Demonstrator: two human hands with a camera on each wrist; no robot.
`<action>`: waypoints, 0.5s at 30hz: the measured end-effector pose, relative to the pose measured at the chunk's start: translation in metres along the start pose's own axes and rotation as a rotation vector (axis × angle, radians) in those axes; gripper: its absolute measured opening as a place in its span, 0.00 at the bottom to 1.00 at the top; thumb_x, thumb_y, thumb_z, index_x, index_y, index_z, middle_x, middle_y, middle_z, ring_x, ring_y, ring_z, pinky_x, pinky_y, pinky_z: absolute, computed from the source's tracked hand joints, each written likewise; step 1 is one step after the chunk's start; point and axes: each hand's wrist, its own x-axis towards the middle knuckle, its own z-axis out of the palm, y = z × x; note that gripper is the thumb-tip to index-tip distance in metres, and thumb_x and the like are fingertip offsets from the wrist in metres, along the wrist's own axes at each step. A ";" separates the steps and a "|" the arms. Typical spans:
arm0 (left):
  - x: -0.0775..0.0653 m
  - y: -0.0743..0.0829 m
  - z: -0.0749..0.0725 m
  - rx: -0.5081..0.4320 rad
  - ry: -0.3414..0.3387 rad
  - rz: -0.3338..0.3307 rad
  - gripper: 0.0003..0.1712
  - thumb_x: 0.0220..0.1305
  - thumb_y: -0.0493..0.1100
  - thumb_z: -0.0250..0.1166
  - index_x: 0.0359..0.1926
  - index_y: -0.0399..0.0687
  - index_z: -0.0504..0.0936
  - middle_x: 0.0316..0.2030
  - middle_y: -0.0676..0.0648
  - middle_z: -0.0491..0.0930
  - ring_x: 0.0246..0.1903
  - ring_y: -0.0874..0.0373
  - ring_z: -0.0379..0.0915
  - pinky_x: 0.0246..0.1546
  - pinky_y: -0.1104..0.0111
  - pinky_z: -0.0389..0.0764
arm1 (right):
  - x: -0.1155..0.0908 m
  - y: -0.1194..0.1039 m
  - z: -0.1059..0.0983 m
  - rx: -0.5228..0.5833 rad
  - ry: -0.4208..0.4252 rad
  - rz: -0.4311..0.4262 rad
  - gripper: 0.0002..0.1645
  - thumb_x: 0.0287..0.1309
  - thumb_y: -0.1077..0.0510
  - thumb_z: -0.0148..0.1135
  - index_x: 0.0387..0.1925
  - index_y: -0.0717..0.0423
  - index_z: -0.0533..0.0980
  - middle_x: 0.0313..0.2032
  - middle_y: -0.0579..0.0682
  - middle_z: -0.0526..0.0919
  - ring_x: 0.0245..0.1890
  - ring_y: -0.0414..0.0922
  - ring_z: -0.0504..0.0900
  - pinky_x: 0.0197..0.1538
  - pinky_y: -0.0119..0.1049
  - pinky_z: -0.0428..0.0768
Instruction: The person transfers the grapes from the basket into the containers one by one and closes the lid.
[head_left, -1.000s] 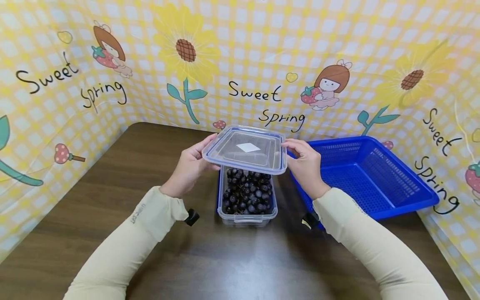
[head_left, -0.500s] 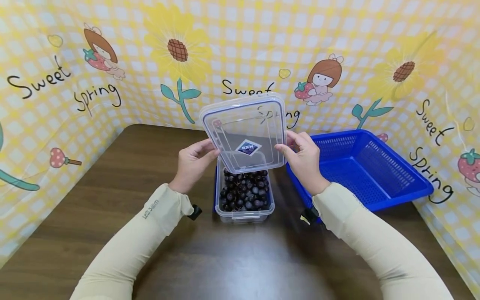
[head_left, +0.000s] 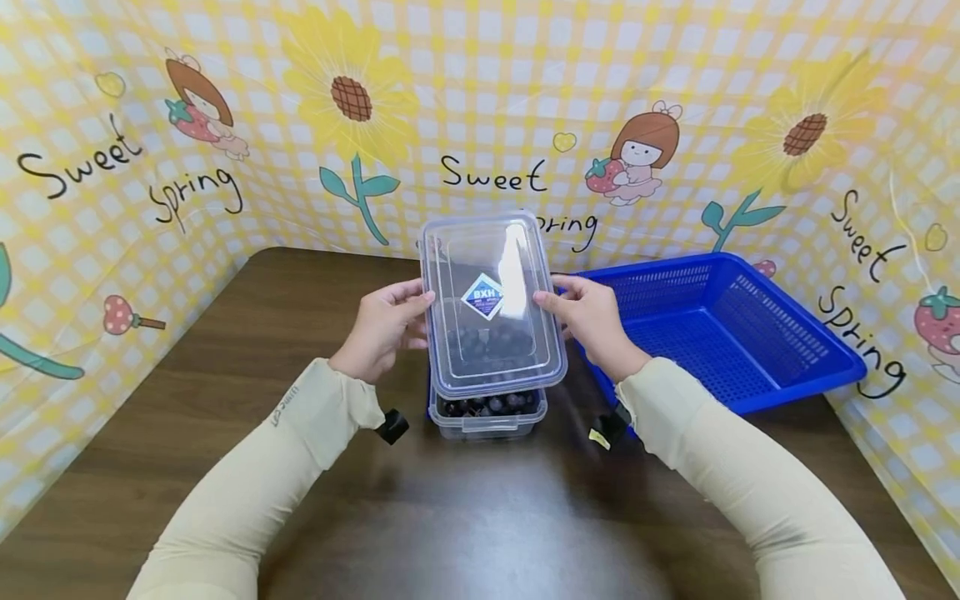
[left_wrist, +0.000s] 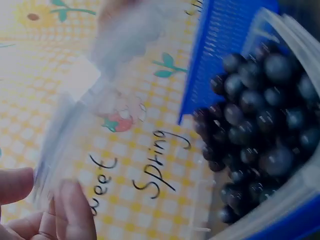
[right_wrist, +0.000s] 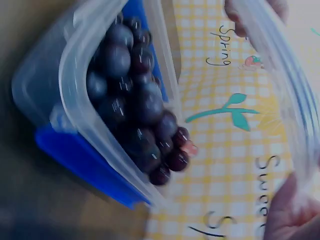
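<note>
My left hand (head_left: 381,329) and right hand (head_left: 592,325) pinch opposite long edges of a clear plastic lid (head_left: 495,346), thumbs on top. The lid has a blue seal line round its rim and a blue-and-white diamond sticker (head_left: 484,297). It hangs tilted, far end raised, above a clear food container (head_left: 491,427). Dark grapes (left_wrist: 260,115) fill that container; from the head most of them lie behind the lid. In both wrist views the lid is apart from the container's rim. A blue flap (right_wrist: 85,165) runs along the container's side.
A blue perforated basket (head_left: 705,350) stands at the right, close to my right hand. The brown wooden table (head_left: 480,525) is bordered at the back and sides by a yellow checked cloth (head_left: 480,92).
The lid first tipped up steeply, showing its sticker, then turned lengthwise and came down over the grapes. Both hands have kept hold of it. The container and basket have stayed in place.
</note>
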 end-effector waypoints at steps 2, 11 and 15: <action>0.003 0.000 -0.003 -0.006 -0.016 -0.086 0.23 0.69 0.38 0.58 0.61 0.34 0.70 0.23 0.54 0.80 0.13 0.63 0.73 0.17 0.73 0.78 | 0.003 0.000 0.000 0.063 -0.084 0.162 0.26 0.61 0.55 0.65 0.58 0.62 0.75 0.27 0.46 0.83 0.21 0.39 0.81 0.30 0.36 0.83; 0.017 -0.004 -0.013 0.160 -0.173 -0.207 0.28 0.69 0.40 0.57 0.66 0.32 0.64 0.24 0.54 0.81 0.13 0.63 0.75 0.21 0.71 0.80 | 0.007 -0.003 -0.010 0.237 -0.277 0.389 0.30 0.63 0.62 0.60 0.65 0.62 0.65 0.28 0.44 0.84 0.28 0.41 0.83 0.33 0.35 0.82; 0.016 -0.002 -0.012 0.175 -0.272 -0.228 0.31 0.66 0.34 0.58 0.68 0.32 0.60 0.24 0.52 0.83 0.19 0.59 0.80 0.23 0.71 0.81 | 0.009 -0.001 -0.012 0.201 -0.297 0.376 0.31 0.62 0.64 0.60 0.66 0.62 0.65 0.28 0.44 0.83 0.27 0.41 0.83 0.33 0.36 0.82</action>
